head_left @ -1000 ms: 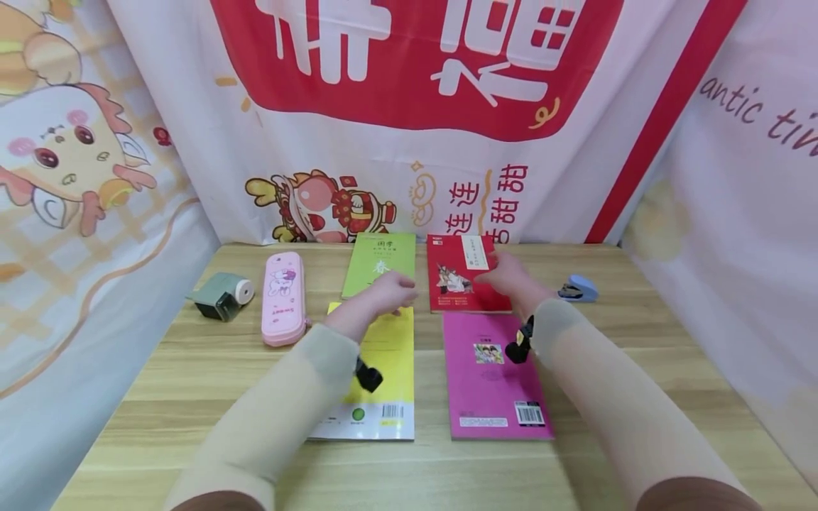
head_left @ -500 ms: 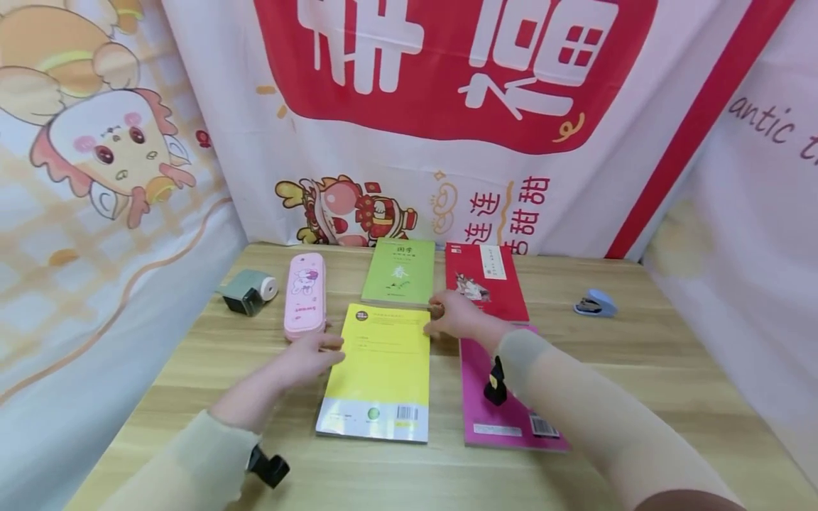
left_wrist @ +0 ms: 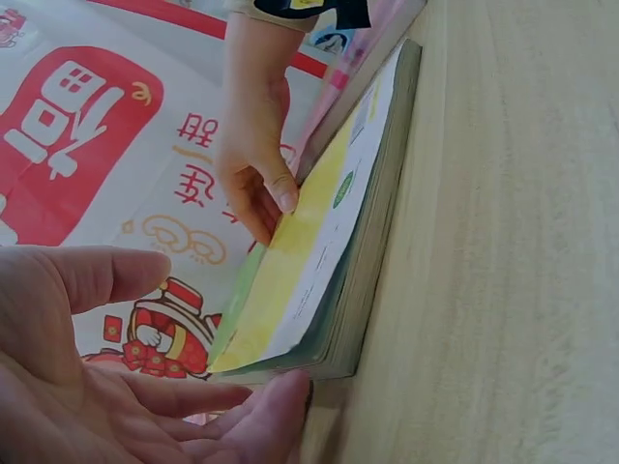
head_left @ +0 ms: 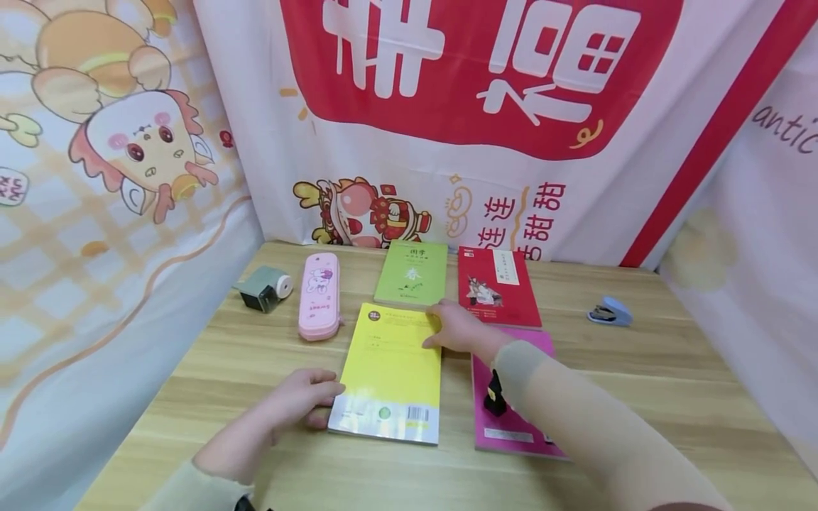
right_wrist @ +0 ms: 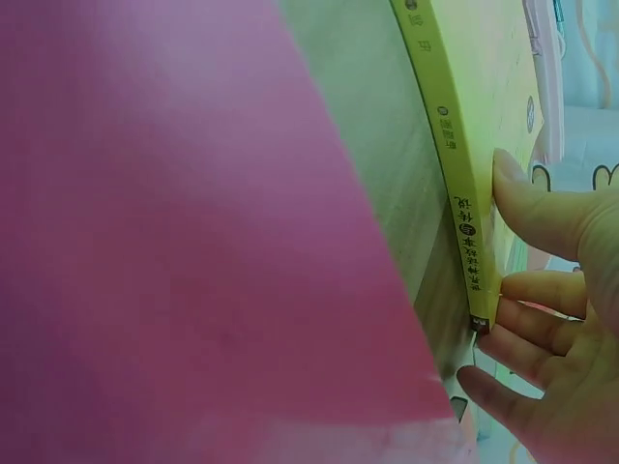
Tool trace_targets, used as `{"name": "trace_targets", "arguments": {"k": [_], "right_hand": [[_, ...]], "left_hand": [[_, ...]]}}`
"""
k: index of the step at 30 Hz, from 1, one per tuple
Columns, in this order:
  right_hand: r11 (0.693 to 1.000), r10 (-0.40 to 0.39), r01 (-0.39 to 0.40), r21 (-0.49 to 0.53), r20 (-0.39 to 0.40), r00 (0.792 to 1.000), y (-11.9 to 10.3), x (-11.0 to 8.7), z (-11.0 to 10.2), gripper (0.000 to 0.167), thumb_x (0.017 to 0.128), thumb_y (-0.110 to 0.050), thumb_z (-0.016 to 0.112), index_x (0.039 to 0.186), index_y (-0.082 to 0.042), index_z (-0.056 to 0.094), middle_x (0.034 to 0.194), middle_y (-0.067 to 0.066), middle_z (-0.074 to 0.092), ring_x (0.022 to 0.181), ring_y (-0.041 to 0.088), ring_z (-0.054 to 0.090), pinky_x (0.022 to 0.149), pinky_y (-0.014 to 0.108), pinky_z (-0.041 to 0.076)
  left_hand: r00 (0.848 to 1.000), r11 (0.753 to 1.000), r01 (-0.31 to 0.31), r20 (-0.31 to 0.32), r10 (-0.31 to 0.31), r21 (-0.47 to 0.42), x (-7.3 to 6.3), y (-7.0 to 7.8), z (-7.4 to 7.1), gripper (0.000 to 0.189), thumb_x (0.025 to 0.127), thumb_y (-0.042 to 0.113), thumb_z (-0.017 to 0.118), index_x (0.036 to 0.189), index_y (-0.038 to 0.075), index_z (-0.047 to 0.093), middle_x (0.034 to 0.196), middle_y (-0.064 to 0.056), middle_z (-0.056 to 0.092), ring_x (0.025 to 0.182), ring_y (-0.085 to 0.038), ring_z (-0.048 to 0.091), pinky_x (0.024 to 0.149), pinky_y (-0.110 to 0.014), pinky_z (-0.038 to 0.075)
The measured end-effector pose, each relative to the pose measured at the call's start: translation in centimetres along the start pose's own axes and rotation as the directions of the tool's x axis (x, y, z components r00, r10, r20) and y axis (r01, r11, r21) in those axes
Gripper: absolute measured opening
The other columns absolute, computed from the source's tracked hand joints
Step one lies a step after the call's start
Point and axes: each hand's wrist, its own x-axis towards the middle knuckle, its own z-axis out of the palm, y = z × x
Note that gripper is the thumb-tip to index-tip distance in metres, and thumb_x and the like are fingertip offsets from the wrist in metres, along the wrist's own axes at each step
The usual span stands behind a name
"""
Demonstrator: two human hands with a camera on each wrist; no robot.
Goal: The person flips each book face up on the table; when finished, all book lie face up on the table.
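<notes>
A yellow book (head_left: 393, 369) with a white lower strip lies flat on the wooden table. At its lower left corner is my left hand (head_left: 303, 397), fingers along the edge; the left wrist view shows the thumb held away from the cover. My right hand (head_left: 460, 326) is at the book's upper right corner. In the right wrist view its thumb (right_wrist: 522, 193) touches the cover and its fingers lie by the corner at the spine's end. A green book (head_left: 412, 273) lies just above, a red book (head_left: 498, 287) and a magenta book (head_left: 511, 348) to the right.
A pink pencil case (head_left: 319, 294) lies left of the books, and a grey-green object with a white round end (head_left: 265, 287) stands beyond it. A light blue stapler (head_left: 610, 311) lies at the right. Printed cloth (head_left: 409, 142) hangs behind the table (head_left: 224, 369).
My right hand has left the red book for the yellow book's upper right corner. The left hand has moved from that book's top down its left edge. The view has turned left.
</notes>
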Motion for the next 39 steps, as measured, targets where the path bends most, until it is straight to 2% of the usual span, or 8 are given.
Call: {"name": "trace_targets", "arguments": {"k": [6,9,12,16,19,22,31,39], "right_hand": [[0.999,0.009,-0.009,-0.034,-0.005,1.000,-0.1,0.0,0.1,0.078,0.076,-0.040,0.085,0.140,-0.009,0.054,0.137,0.011,0.052,0.123,0.027,0.050,0.109,0.040,0.039],[0.999,0.014,-0.014,-0.046,0.004,1.000,-0.4,0.0,0.0,0.077,0.077,-0.040,0.085,0.140,-0.009,0.054,0.139,0.012,0.050,0.127,0.028,0.048,0.111,0.041,0.037],[0.998,0.028,-0.027,-0.051,0.014,1.000,-0.8,0.1,0.1,0.077,0.077,-0.040,0.085,0.141,-0.010,0.053,0.142,0.012,0.048,0.129,0.028,0.046,0.111,0.041,0.036],[0.998,0.043,-0.043,-0.052,0.014,0.999,-1.1,0.1,0.2,0.077,0.077,-0.040,0.085,0.140,-0.010,0.053,0.142,0.011,0.048,0.128,0.028,0.046,0.111,0.041,0.037],[0.998,0.047,-0.046,-0.048,0.017,0.999,-1.0,0.1,0.3,0.077,0.077,-0.040,0.085,0.140,-0.010,0.053,0.141,0.011,0.049,0.126,0.027,0.047,0.110,0.041,0.038],[0.998,0.040,-0.039,-0.046,0.018,0.999,-0.7,0.2,0.3,0.078,0.077,-0.041,0.085,0.141,-0.009,0.052,0.140,0.011,0.050,0.125,0.027,0.048,0.109,0.040,0.039],[1.000,0.028,-0.028,-0.015,-0.002,1.000,-0.1,0.3,0.6,0.079,0.079,-0.040,0.082,0.143,-0.008,0.050,0.141,0.013,0.047,0.129,0.028,0.045,0.111,0.041,0.036],[0.990,0.063,-0.060,0.126,-0.020,0.998,-0.1,0.0,0.7,0.075,0.080,-0.032,0.084,0.141,-0.005,0.051,0.135,0.013,0.051,0.120,0.026,0.050,0.106,0.040,0.042]], "left_hand": [[0.998,0.998,0.057,-0.020,-0.057,0.007,0.2,-0.4,0.3,0.048,0.092,0.025,0.066,0.124,-0.011,0.058,0.104,-0.011,0.065,0.091,-0.023,0.061,0.070,-0.035,0.057],[0.998,0.998,0.053,-0.035,-0.052,0.034,0.3,-0.6,0.6,0.040,0.091,0.026,0.068,0.114,-0.006,0.062,0.097,-0.010,0.062,0.086,-0.022,0.058,0.067,-0.034,0.054],[0.999,1.000,0.028,-0.027,-0.028,-0.001,0.2,-0.8,0.9,0.037,0.091,0.024,0.068,0.113,-0.004,0.058,0.095,-0.012,0.062,0.080,-0.022,0.060,0.063,-0.035,0.056],[0.994,0.991,0.003,0.108,0.011,-0.134,-0.2,-0.9,1.2,0.042,0.095,0.018,0.062,0.123,-0.007,0.044,0.094,-0.018,0.066,0.074,-0.029,0.068,0.060,-0.038,0.060],[0.970,0.971,0.012,0.240,0.048,-0.239,-0.2,-1.2,1.3,0.052,0.097,0.011,0.056,0.137,-0.011,0.031,0.097,-0.023,0.068,0.076,-0.034,0.071,0.063,-0.039,0.061],[0.951,0.949,0.007,0.295,0.092,-0.316,-0.1,-1.3,1.4,0.061,0.097,0.004,0.052,0.148,-0.010,0.020,0.099,-0.026,0.069,0.078,-0.034,0.071,0.066,-0.040,0.061],[0.953,0.936,-0.086,0.247,0.178,-0.341,-0.3,-0.1,1.7,0.062,0.097,0.000,0.050,0.150,-0.008,0.018,0.096,-0.028,0.068,0.072,-0.033,0.071,0.064,-0.038,0.061],[0.978,0.959,-0.097,0.152,0.141,-0.265,-0.3,-0.1,1.5,0.063,0.094,-0.004,0.048,0.150,-0.009,0.019,0.089,-0.025,0.069,0.065,-0.032,0.070,0.055,-0.037,0.060]]}}
